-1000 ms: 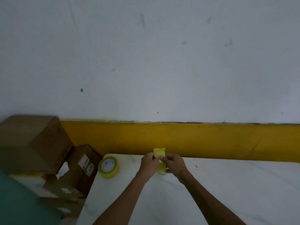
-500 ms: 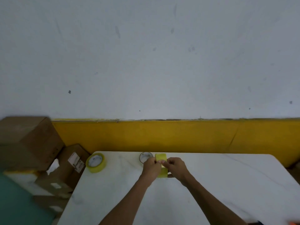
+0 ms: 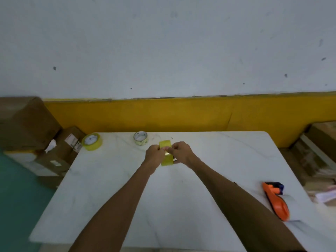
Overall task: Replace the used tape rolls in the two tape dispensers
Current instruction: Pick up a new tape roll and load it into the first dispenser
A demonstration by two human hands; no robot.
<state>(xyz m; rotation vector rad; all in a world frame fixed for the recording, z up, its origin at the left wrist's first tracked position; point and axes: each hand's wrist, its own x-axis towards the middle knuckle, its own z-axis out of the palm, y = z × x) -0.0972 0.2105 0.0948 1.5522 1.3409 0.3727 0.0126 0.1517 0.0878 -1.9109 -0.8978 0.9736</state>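
Pinching together at frame centre, left hand (image 3: 154,155) and right hand (image 3: 182,153) grip the yellow tape roll (image 3: 167,157) above the table (image 3: 181,197), likely picking at its free end. Half a second earlier the orange dispenser (image 3: 276,200), lower right, was barely visible; reloading not yet begun. Two more rolls (image 3: 91,142) sit upper left.

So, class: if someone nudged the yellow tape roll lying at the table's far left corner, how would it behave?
The yellow tape roll lies flat, so it would probably slide, not roll. It sits near the table edge, so a push might drop it.
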